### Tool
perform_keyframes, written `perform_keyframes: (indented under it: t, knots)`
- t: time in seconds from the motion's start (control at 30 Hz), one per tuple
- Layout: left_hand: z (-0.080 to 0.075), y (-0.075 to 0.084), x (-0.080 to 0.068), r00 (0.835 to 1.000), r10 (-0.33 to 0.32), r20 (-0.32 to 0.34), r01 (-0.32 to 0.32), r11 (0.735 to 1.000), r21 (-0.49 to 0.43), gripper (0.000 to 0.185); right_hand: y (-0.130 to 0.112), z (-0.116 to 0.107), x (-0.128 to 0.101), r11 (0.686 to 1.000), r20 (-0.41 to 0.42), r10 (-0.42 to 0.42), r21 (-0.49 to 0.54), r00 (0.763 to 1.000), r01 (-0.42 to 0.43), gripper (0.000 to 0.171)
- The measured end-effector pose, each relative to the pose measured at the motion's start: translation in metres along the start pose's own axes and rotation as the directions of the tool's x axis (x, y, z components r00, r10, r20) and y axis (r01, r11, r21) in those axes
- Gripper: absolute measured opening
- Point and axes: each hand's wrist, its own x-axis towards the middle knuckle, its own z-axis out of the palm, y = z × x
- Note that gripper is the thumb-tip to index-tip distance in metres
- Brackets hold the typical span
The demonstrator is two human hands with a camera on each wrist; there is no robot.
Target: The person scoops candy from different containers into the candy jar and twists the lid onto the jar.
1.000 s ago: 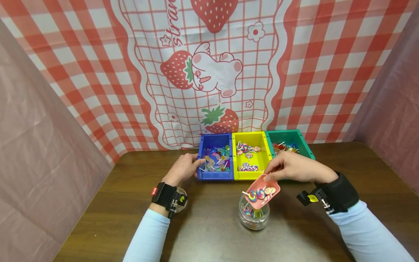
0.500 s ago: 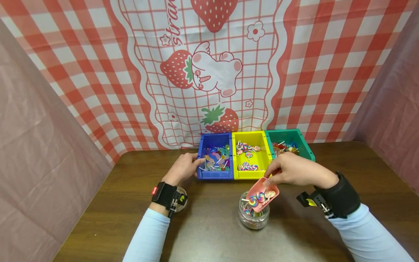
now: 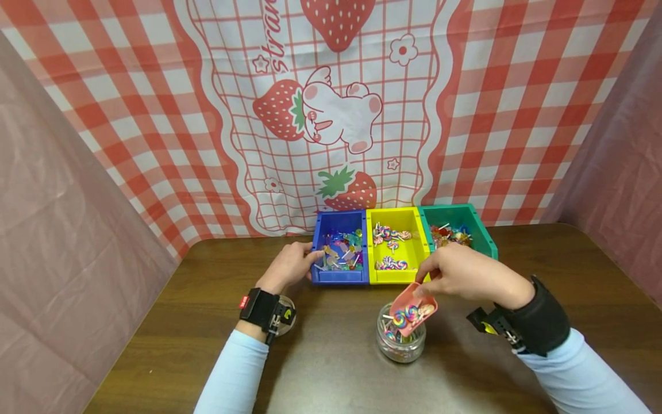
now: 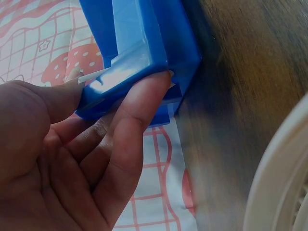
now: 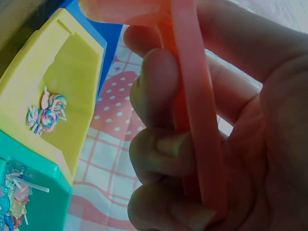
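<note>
My right hand (image 3: 462, 275) grips the handle of a pink scoop (image 3: 405, 299), fingers wrapped round it in the right wrist view. Swirled toy lollipops (image 3: 411, 313) and a pale piece lie in the scoop, which tips down over the mouth of a glass jar (image 3: 401, 351). Colourful small pieces fill part of that jar. Over at the blue bin (image 3: 341, 278), my left hand (image 3: 287, 267) pinches the side wall, thumb over the rim and fingers underneath. Clear coloured lollipops (image 3: 343, 253) are heaped inside this bin.
Beside the blue bin stand a yellow bin (image 3: 416, 253) with swirled lollipops and a green bin (image 3: 481, 233) with mixed pieces, partly behind my right hand. A round pale-rimmed object (image 4: 279, 168) sits under my left wrist. A strawberry-print cloth (image 3: 341, 115) hangs behind.
The scoop has moved slightly down and tilted more steeply toward the jar mouth, and the lollipops in it have slid a little toward its front edge. My left hand keeps its place.
</note>
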Motion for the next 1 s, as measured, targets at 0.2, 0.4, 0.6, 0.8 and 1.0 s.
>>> perform_keyframes:
  t: [0.2, 0.4, 0.6, 0.8, 1.0]
  knots:
    - [0.0, 0.0, -0.001, 1.0, 0.002, -0.003, -0.002, 1.0, -0.001, 0.041, -0.007, 0.0, -0.001, 0.999, 0.001, 0.038, -0.02, 0.999, -0.038, 0.029]
    - [0.0, 0.001, -0.001, 1.0, -0.01, 0.003, 0.01, 1.0, -0.005, 0.043, -0.01, 0.001, -0.001, 0.998, 0.023, 0.06, -0.007, 0.998, -0.06, 0.032]
    - [-0.001, 0.001, -0.001, 1.0, -0.01, 0.004, 0.01, 1.0, 0.001, 0.044, -0.014, 0.001, -0.003, 0.998, 0.022, 0.058, -0.029, 0.998, -0.057, 0.032]
    - [-0.001, 0.001, -0.002, 1.0, -0.012, 0.002, 0.012, 1.0, 0.004, 0.044, -0.018, 0.002, -0.004, 0.996, 0.018, 0.068, -0.062, 0.998, -0.067, 0.031]
    - [0.0, 0.001, -0.002, 1.0, -0.02, 0.004, 0.02, 1.0, 0.002, 0.045, -0.019, 0.002, -0.005, 0.995, 0.011, 0.068, -0.073, 0.998, -0.067, 0.03]
